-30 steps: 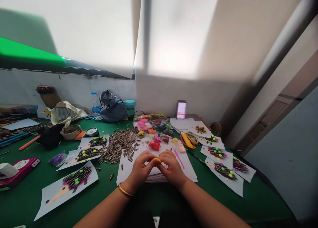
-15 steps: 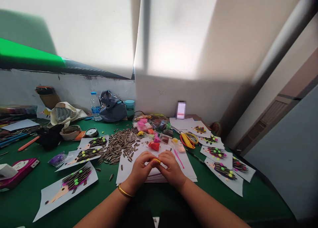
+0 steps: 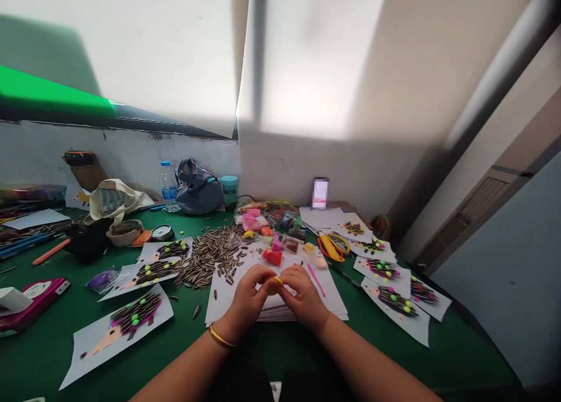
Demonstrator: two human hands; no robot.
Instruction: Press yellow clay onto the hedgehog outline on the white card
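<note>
My left hand point(image 3: 250, 294) and my right hand point(image 3: 303, 292) meet above a stack of white paper point(image 3: 331, 300). Between their fingertips they pinch a small piece of yellow modelling clay point(image 3: 277, 281), partly hidden by the fingers. Just beyond the hands lies a red lump of clay point(image 3: 272, 257) in a wrapper. A pink modelling tool point(image 3: 315, 280) rests on the paper to the right of my right hand. Striped sunflower seeds point(image 3: 210, 253) are heaped at the left, some spilling onto the paper.
Hedgehog pictures made with seeds lie at the left point(image 3: 120, 335) and right point(image 3: 397, 308). Yellow-handled scissors point(image 3: 332, 247) sit behind the paper. Bagged clay point(image 3: 254, 219), a blue bag point(image 3: 198, 191), a water bottle point(image 3: 168, 189) and a phone point(image 3: 319, 193) stand along the wall.
My fingers have shifted slightly around the yellow clay, and less of it shows now. Everything else stays in place.
</note>
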